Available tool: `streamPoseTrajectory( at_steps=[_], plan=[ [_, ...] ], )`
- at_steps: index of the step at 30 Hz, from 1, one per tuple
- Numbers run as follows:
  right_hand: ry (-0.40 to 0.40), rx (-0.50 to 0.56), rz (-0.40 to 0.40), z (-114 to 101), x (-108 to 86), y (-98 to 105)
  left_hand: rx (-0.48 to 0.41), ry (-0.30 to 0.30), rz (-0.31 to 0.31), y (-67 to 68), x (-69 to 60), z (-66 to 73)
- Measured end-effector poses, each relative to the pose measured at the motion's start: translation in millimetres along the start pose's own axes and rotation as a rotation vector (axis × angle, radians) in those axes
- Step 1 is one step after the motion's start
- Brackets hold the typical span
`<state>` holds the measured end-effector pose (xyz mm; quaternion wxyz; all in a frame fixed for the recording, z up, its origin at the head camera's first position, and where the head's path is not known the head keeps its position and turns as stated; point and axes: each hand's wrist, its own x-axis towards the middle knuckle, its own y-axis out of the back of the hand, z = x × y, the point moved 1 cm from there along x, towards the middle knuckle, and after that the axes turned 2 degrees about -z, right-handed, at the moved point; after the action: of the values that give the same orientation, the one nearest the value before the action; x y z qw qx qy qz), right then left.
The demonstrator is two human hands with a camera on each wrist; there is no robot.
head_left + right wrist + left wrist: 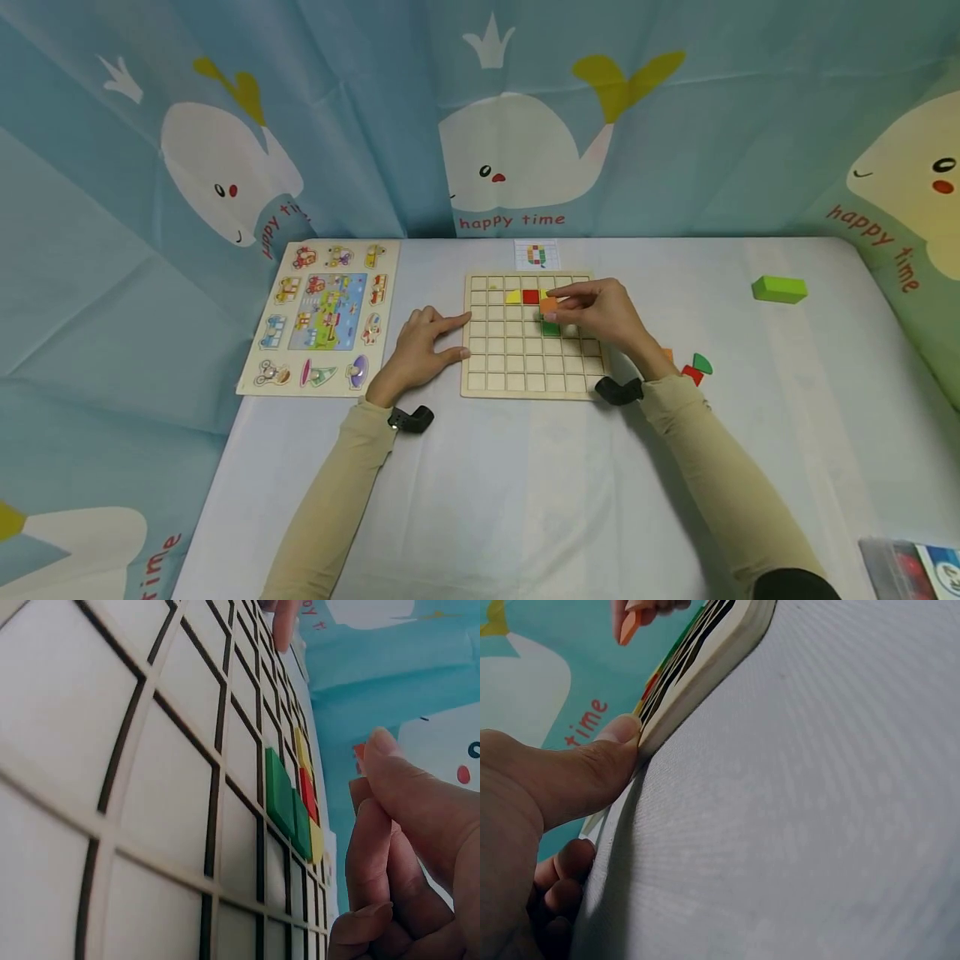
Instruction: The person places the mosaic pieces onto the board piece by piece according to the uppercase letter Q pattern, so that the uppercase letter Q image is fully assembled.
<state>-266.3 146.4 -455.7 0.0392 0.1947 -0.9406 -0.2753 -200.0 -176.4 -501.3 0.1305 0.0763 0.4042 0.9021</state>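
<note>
A wooden grid board (499,383) lies on the table. In its cells sit a yellow piece (513,297), a red square (531,297) and green pieces (279,793); another yellow piece (316,841) shows in the right wrist view. Thumb and fingers of my right hand (600,310) pinch an orange square tile (549,306) above the board, near the green pieces. At the board's left edge, my left hand (422,348) touches the rim with outstretched index finger and thumb. The left wrist view shows that thumb (604,761) pressing against the rim.
Behind the board lies a pattern card (536,255). To the left is a picture puzzle board (300,375). Loose red (692,375) and green pieces (702,363) lie by the right forearm. Further right are a green block (780,289) and a clear box (892,567) at the corner.
</note>
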Motion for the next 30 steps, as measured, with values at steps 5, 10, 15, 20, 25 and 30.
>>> streamPoseTrajectory(
  at_steps=[5,10,15,20,25,30],
  plan=[
    [0.019,-0.006,-0.002,0,7.3,-9,-0.001,0.016,-0.009,0.6,-0.2,-0.1],
    [0.07,-0.033,-0.002,-2,15.8,-20,-0.005,0.021,-0.013,0.1,0.1,-0.9],
    [0.087,-0.103,-0.026,-7,23.0,-28,0.002,0.013,-0.007,0.2,1.1,-0.3],
    [0.104,-0.16,-0.032,-12,27.1,-32,0.01,0.008,-0.009,0.5,2.0,0.9],
    [0.11,-0.178,-0.026,-14,30.4,-36,0.021,0.006,-0.007,2.2,1.8,1.9],
    [0.116,-0.207,-0.017,-14,32.7,-39,0.021,0.005,-0.007,1.8,1.2,1.6]
  ],
)
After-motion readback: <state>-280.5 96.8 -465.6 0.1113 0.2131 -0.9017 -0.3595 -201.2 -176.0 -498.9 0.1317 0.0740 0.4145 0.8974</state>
